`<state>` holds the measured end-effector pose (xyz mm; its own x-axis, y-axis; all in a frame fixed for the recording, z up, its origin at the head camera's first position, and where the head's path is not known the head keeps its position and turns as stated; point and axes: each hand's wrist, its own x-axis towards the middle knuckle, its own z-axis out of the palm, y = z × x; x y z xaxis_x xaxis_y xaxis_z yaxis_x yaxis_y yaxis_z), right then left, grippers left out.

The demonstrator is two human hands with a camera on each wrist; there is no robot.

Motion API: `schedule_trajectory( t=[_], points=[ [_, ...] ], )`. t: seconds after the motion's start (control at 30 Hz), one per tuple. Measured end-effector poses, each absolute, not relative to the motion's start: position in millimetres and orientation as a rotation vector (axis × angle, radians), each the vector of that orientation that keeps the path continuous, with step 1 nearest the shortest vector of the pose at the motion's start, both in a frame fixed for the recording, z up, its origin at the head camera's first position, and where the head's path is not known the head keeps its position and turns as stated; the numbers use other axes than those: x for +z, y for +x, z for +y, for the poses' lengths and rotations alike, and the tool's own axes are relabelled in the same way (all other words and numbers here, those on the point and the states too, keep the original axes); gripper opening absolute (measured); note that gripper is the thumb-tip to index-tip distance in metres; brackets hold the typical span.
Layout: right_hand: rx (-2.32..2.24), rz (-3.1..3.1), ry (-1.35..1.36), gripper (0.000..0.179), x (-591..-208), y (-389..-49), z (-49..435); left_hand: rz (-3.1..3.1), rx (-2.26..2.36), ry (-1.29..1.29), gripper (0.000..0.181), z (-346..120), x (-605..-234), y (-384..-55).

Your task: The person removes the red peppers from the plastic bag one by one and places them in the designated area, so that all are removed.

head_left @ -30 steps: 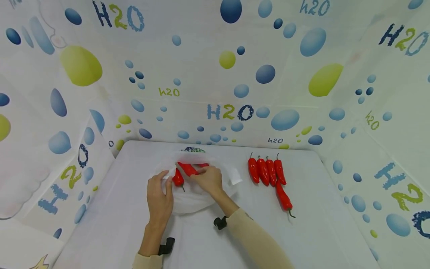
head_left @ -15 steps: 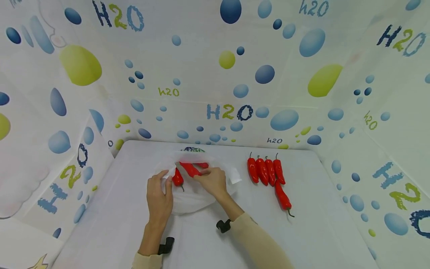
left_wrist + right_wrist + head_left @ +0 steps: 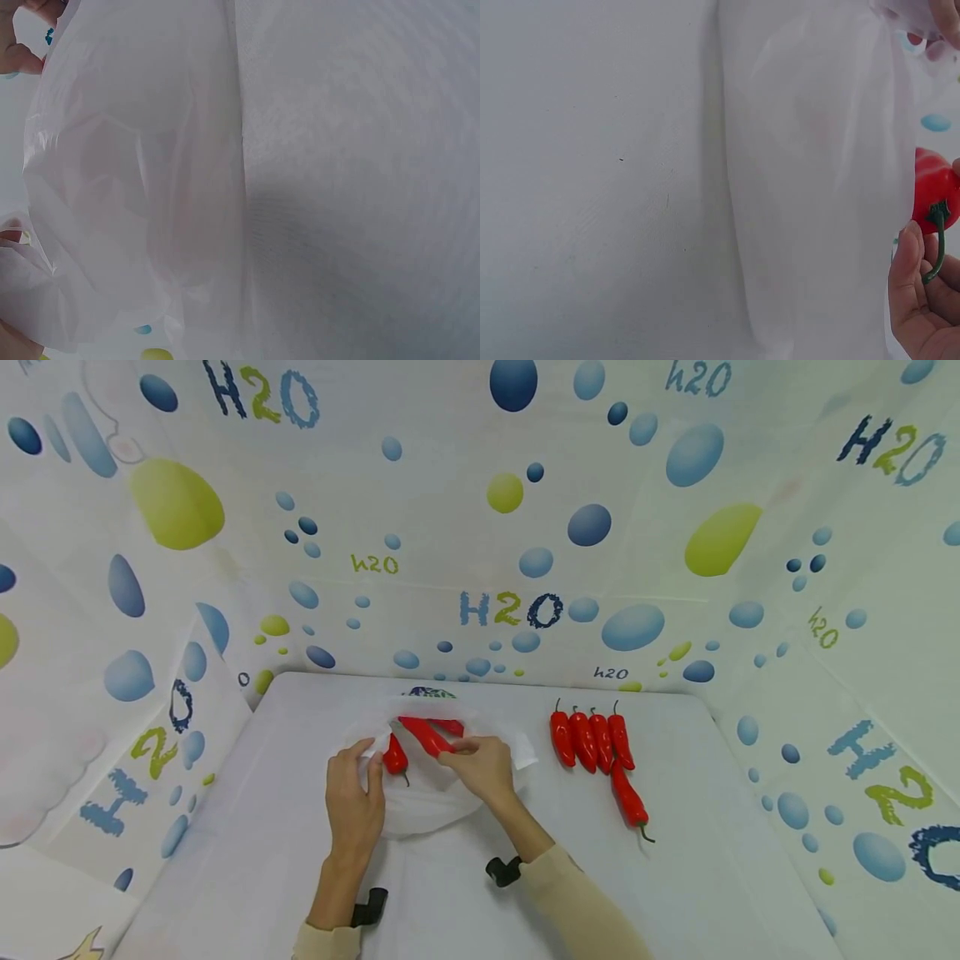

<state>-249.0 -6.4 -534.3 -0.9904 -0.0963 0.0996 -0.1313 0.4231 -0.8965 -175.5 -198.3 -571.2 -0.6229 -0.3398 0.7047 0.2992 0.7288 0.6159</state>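
Red and glossy, a pepper (image 3: 423,737) was gripped by the right hand (image 3: 483,768) at the mouth of a white bag (image 3: 431,814), lower centre of the frame; the bag was seemingly pinched by the left hand (image 3: 355,793).

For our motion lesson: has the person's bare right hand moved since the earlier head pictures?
Yes: the bare right hand has shifted slightly rightward and toward the person, judged against the row of four glossy red peppers.
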Motion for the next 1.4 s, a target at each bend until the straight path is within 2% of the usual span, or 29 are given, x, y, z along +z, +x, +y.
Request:
schedule_trajectory(
  t=[1.4],
  points=[
    [1.909, -2.365, -0.034, 0.034, -502, -211, 65, -2.052, -0.957, 0.028, 0.032, -196, -566, -175]
  ],
)
